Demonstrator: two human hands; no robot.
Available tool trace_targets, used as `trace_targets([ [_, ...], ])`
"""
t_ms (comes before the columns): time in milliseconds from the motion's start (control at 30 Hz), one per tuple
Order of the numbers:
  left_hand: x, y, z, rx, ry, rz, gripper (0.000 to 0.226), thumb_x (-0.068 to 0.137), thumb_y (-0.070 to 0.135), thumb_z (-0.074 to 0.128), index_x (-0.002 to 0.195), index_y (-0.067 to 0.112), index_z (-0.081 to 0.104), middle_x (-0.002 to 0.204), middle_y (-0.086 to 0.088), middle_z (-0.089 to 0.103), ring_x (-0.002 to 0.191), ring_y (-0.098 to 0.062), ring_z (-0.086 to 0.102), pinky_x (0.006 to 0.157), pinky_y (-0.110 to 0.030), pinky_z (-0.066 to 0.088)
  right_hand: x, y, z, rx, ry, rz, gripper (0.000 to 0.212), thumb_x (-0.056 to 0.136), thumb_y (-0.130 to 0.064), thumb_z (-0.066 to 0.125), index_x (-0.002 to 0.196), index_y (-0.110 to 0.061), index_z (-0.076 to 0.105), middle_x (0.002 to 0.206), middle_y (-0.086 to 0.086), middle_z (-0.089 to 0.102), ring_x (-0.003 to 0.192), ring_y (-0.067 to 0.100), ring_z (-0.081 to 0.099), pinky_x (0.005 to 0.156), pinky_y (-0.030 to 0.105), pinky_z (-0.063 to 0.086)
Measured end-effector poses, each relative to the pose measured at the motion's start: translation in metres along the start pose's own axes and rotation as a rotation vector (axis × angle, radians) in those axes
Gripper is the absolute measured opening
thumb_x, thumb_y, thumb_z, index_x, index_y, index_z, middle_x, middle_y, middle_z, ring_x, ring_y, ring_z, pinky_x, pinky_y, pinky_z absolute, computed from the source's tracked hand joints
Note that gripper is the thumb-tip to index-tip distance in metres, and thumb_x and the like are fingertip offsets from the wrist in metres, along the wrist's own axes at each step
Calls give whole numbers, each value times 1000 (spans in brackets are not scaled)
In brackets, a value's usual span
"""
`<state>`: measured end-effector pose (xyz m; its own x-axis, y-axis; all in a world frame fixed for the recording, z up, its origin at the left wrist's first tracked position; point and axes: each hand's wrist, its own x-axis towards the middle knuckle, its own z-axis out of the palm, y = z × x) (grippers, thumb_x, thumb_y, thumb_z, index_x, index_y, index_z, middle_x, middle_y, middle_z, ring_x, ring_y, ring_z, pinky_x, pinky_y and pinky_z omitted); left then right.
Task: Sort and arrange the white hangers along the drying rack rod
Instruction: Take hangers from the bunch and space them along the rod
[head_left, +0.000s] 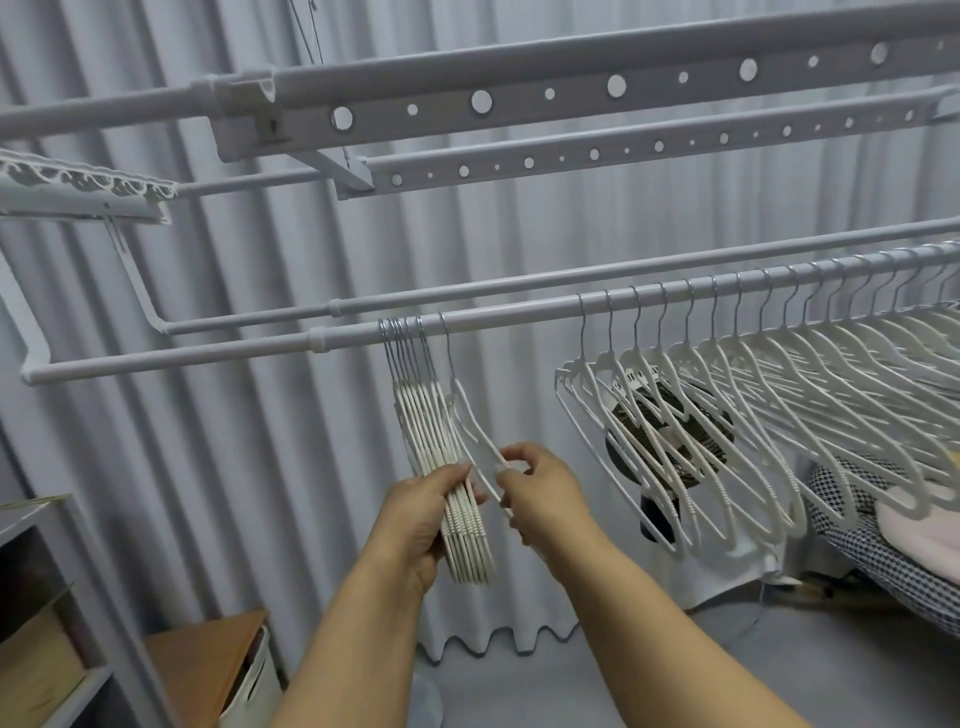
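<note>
Pale pleated curtains (519, 249) hang behind both hands. Above them runs the drying rack rod (467, 319), its right end cut off by the frame. Right of the hands, a long row of white hangers (753, 405) hangs evenly spaced, half hiding a dark fan (670, 436) behind. The left hand (415, 519) grips a tight bundle of white hangers (457, 509) with ribbed shoulders, hooks bunched on the rod above. Just beside it, the right hand (540, 493) pinches the arm of a single hanger (478, 441), tilted away from the bundle, its lower end hidden by fingers
</note>
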<state>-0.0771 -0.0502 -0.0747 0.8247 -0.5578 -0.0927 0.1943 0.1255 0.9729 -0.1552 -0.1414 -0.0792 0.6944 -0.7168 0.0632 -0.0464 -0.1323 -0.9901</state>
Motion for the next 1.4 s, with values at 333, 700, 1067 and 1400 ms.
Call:
trace_targets([
  [333,6,-3,3,6,44,-8,14,91,13,63,89,-1,66,65,-12,66,65,-22,64,68,-31,51,1,14,-32,36,170,-73,31,94,-19,51,122,-27,60,63,-2,56,54,12,48,55,26,42],
  [700,5,-4,8,28,49,-12,15,91,13,61,85,1,65,66,-12,66,66,-21,64,68,-32,50,7,21,-54,35,244,-102,33,95,-20,51,126,-27,59,62,1,56,59,19,47,59,30,40],
  [1067,7,-5,8,21,45,-20,13,91,13,62,88,0,66,65,-11,67,66,-21,65,66,-31,51,6,19,-61,31,273,-100,32,94,-18,53,124,-24,62,63,-2,58,51,15,46,57,26,39],
  [1400,9,-5,7,31,42,-16,14,90,14,63,88,1,66,66,-11,68,69,-22,65,70,-33,51,-3,16,-61,-7,287,-89,34,94,-20,52,127,-25,59,66,1,60,57,17,52,64,32,48],
])
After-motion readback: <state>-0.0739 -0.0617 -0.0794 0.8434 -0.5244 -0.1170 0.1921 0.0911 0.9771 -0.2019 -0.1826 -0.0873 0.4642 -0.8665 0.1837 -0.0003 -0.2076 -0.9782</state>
